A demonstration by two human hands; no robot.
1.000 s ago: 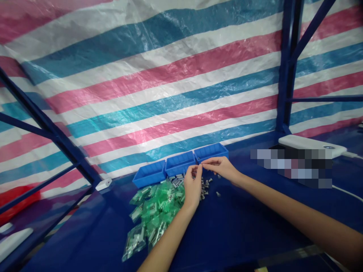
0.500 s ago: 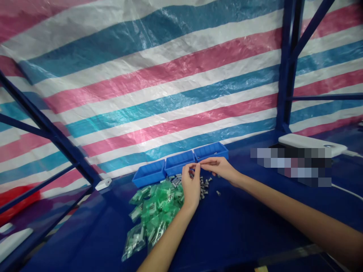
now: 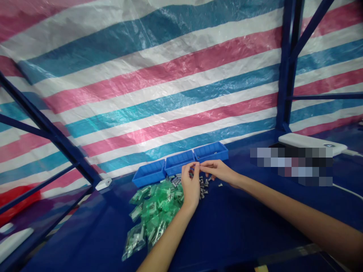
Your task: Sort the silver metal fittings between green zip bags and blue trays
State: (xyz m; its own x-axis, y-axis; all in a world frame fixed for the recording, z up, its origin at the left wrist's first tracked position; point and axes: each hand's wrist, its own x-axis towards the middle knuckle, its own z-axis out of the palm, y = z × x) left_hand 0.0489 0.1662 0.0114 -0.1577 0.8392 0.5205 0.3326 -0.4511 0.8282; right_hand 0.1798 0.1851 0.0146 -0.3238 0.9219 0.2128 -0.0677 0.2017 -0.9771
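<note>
My left hand (image 3: 191, 187) is closed in a pinch, thumb and forefinger raised over the small parts. Its fingertips meet those of my right hand (image 3: 222, 172), which is pinched shut too. Whatever lies between the fingers is too small to make out. Below the hands is a pile of small grey screws (image 3: 202, 192), partly hidden by the left hand. One loose screw (image 3: 220, 185) lies apart, under the right wrist. Grey plug-like pieces (image 3: 176, 181) are heaped left of the left hand, beside a mound of green-tinted plastic bags (image 3: 159, 204) holding small parts.
Behind the hands stand three blue bins: left (image 3: 149, 174), middle (image 3: 179, 161) and right (image 3: 211, 152), the right one with a few small pieces inside. A white device (image 3: 312, 144) with a cable sits at right. A small white object (image 3: 103, 184) lies near the left frame post.
My right hand has shifted slightly, its fingers curling a bit more. The loose screw near it now lies farther back and turned. The left hand stays almost still.
</note>
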